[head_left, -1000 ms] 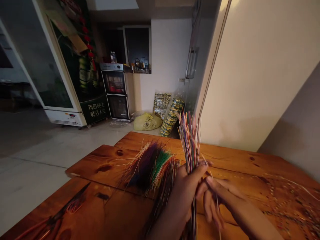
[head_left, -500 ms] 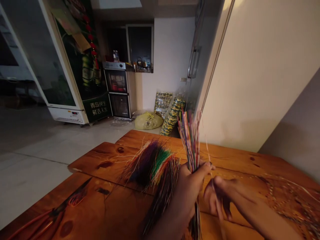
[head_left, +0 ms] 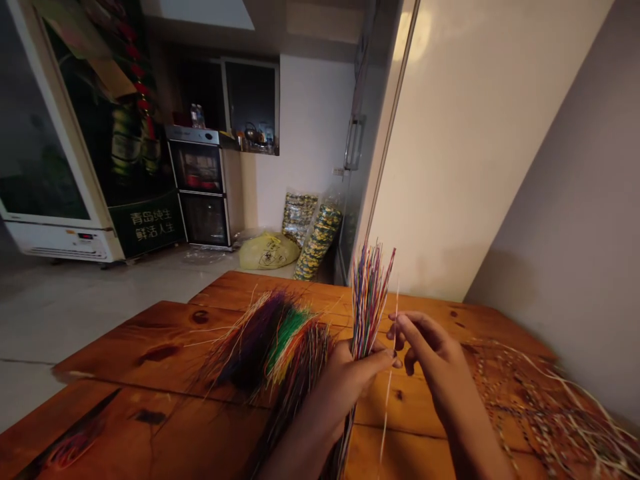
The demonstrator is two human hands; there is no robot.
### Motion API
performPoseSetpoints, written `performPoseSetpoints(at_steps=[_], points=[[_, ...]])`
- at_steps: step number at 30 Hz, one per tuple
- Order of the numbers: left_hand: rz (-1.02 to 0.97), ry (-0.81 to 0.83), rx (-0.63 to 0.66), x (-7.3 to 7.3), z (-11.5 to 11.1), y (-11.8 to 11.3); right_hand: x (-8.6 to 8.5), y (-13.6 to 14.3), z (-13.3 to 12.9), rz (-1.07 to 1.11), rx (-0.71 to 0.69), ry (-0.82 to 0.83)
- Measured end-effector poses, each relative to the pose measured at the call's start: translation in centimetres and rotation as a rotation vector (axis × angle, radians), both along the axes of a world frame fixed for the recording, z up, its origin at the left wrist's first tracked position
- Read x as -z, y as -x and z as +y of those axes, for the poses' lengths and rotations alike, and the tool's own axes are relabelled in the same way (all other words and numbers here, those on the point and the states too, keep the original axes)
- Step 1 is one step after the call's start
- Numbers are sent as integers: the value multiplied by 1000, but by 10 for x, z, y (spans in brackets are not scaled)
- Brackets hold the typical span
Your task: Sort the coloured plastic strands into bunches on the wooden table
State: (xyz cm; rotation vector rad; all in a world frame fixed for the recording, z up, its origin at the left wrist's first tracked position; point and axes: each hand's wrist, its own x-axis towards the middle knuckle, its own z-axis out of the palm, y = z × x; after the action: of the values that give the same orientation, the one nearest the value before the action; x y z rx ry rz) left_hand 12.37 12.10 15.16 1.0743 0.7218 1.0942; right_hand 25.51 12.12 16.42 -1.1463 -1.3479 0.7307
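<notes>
My left hand [head_left: 353, 377] is wrapped round an upright bundle of thin multicoloured wires [head_left: 369, 300], whose ends fan out above the fist. Below it, the lower part of the bundle runs down beside my forearm. A single pale wire [head_left: 385, 407] stands apart from the bundle, passing my left thumb tip and hanging down over the table. My right hand [head_left: 425, 343] pinches this wire near its upper end between thumb and fingertips. Left of the hands lies a pile of sorted coloured wires [head_left: 270, 340], purple, green, orange and dark.
On the wooden table [head_left: 215, 427], tangled wire lengths [head_left: 550, 407] lie at the right. A dark-bladed tool [head_left: 75, 427] rests at the front left edge. Beyond the table are a yellow bag [head_left: 269, 252], camouflage-patterned rolls [head_left: 320, 240], a black cabinet [head_left: 203, 190] and a glass-door fridge [head_left: 55, 133].
My view has turned to the right. My right hand has risen from below the left thumb to the pale wire's upper part. The left hand keeps its hold on the bundle.
</notes>
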Motion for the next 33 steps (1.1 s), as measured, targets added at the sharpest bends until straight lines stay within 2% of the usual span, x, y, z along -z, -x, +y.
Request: performPoseSetpoints(at_steps=[4, 8, 12, 14, 17, 27, 30, 33], points=[[-28, 5, 65, 4, -2, -2, -1, -1, -4, 82, -34, -3], [-179, 83, 2, 5, 2, 0, -3, -1, -11, 120, -29, -48], [-307, 102, -36, 1, 8, 8, -6, 4, -16, 3, -190, 13], [-324, 84, -37, -1, 9, 12, -8, 9, -17, -87, -282, 64], [-317, 62, -69, -3, 9, 17, -8, 16, -20, -204, -346, 72], [-290, 1, -107, -7, 8, 23, -10, 24, -22, -370, -389, 33], [-310, 6, -112, -7, 8, 23, -7, 24, -20, -336, -343, 13], [-276, -8, -133, -5, 7, 22, -4, 24, -19, -246, -233, -28]])
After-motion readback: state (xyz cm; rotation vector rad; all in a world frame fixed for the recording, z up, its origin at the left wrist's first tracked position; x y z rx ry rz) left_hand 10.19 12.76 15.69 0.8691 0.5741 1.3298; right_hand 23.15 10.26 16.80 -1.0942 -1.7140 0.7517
